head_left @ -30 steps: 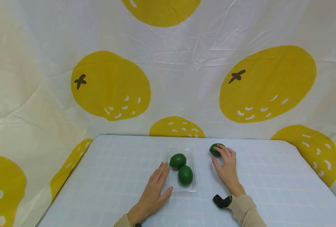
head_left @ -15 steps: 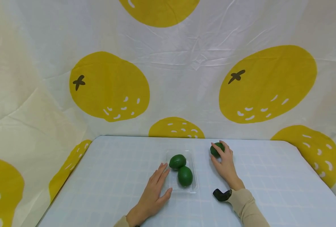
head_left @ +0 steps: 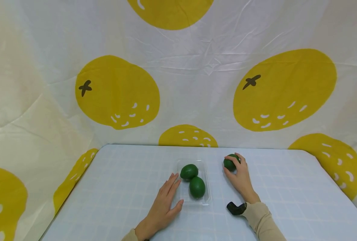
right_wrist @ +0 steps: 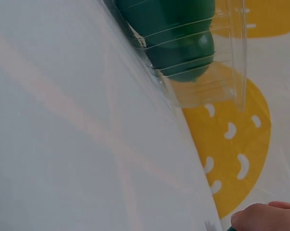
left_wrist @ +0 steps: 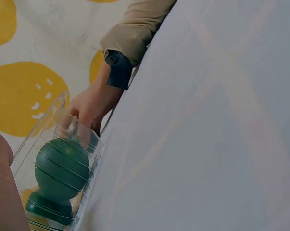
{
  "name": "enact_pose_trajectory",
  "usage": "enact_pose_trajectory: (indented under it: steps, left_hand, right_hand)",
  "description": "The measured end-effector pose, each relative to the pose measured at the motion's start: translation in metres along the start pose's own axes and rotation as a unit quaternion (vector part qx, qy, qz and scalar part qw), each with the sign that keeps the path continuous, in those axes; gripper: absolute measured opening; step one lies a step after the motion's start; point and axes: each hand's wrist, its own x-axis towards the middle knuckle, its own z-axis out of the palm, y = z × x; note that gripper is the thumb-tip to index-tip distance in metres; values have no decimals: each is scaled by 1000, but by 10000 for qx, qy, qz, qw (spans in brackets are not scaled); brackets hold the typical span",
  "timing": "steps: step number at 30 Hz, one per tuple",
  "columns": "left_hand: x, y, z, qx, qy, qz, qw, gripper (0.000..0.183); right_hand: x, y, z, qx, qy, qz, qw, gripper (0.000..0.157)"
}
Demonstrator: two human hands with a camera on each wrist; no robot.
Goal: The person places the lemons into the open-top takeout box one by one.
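A clear plastic tray (head_left: 209, 189) holds two dark green limes, a rear lime (head_left: 189, 172) and a front lime (head_left: 197, 187), which lie against each other. Fingertips of my left hand (head_left: 164, 204) rest at the tray's left edge, its fingers straight and the thumb apart. To the right of the tray, near the table's far edge, my right hand (head_left: 240, 177) grips a third lime (head_left: 228, 164) between thumb and fingers. The right wrist view has only part of the right hand (right_wrist: 267, 219) at its lower edge, with most of that lime out of frame.
A pale blue checked cloth covers the table (head_left: 115, 187). Behind it hangs a white curtain (head_left: 193, 93) printed with large yellow fruits. A black strap piece (head_left: 235, 209) juts from the right wrist.
The right hand's fingers have spread round the third lime and taken hold of it. That lime has turned and come slightly nearer. The left hand and tray keep their places.
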Motion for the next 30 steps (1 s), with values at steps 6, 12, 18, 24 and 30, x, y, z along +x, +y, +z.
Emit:
enact_pose_trajectory:
  steps: [6,12,18,24,30]
  left_hand:
    - [0,-1,2,5,46,19,10000,61]
    - [0,0,1,7,-21,-15,10000,61]
    - [-1,1,0,7,-53,-57,10000,61]
    - [0,1,-1,-5,-56,-47,10000,62]
    - [1,0,0,-6,-5,12,10000,62]
  right_hand:
    - [-4,-4,1,124,237,-86,9996,43]
    - [-9,-12,4,259,493,-249,9981,55]
    - [-12,-23,7,685,719,-806,9918,61]
    - [-16,-33,14,1049,875,-1539,9786,59]
    - [-18,-61,17,1335,885,-2065,9653,58]
